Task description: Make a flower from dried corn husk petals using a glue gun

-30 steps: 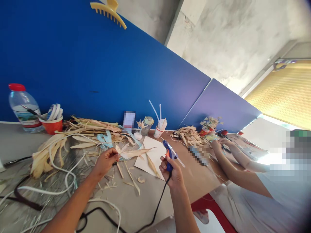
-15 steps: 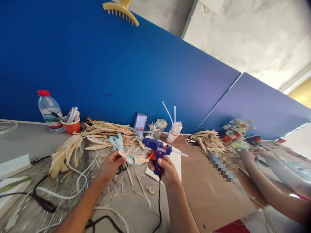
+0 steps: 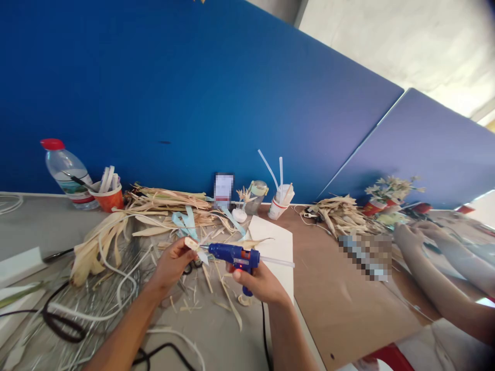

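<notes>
My right hand (image 3: 260,282) grips a blue hot glue gun (image 3: 232,254), level, its nozzle pointing left. The nozzle tip meets a small pale leaf piece (image 3: 192,243) that my left hand (image 3: 172,262) pinches between thumb and fingers. A clear glue stick pokes out of the gun's back towards the right. Light blue ribbon strips (image 3: 184,222) and dried straw-coloured leaves (image 3: 154,203) lie just behind my hands. A white sheet of paper (image 3: 275,242) lies under the gun.
A water bottle (image 3: 64,172) and a red cup (image 3: 109,198) of tools stand at back left, a white cup (image 3: 279,204) with sticks at centre. Cables (image 3: 58,323) trail over the grey table. Another person's arms (image 3: 433,268) work at the right by more leaves (image 3: 340,216). A blue partition backs the desk.
My right hand has turned the glue gun over from pointing right to pointing left and brought its nozzle to the leaf piece in my left hand. The view has swung left.
</notes>
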Tool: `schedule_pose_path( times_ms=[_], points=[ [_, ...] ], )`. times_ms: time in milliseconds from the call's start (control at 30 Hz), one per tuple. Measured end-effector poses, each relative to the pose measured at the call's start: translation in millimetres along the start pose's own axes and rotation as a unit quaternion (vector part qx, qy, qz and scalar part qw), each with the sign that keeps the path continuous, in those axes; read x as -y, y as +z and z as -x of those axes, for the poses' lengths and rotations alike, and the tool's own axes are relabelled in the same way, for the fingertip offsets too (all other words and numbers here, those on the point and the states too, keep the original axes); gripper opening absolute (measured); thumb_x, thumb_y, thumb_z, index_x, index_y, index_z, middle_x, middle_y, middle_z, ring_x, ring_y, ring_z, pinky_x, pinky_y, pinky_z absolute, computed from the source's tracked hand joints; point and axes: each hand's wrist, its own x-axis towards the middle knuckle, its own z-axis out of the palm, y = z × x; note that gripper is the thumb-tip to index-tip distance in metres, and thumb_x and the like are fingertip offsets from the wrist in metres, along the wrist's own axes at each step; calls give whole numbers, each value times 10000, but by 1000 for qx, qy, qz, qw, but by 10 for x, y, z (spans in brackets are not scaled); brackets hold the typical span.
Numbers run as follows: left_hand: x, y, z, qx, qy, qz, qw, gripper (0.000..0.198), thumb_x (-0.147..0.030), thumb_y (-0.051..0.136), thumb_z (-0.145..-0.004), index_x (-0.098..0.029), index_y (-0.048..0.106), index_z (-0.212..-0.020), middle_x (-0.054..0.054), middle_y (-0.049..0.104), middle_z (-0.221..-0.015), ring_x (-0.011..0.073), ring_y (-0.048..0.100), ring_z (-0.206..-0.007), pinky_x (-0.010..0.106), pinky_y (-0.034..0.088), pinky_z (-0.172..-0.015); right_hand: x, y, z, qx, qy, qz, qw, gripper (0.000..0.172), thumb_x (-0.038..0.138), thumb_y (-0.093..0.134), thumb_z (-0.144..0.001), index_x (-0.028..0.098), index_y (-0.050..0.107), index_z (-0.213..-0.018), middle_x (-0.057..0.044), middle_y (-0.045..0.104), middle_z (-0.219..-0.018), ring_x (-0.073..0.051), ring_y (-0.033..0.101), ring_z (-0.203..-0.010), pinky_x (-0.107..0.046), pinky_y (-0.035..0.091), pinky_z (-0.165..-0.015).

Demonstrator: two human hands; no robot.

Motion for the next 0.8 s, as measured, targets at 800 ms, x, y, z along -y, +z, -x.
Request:
schedule_pose_path(
  times_ms=[800],
  points=[
    [33, -27, 13, 1, -10, -6, 1000, 207, -322, 715, -653, -181, 628, -778, -19, 603, -582, 125, 529, -554, 228, 405, -548, 141, 33, 20, -22, 46, 119, 992, 297, 462, 525, -794, 168, 530, -753, 13, 464, -672, -119, 410, -633, -225, 335, -551]
  ],
)
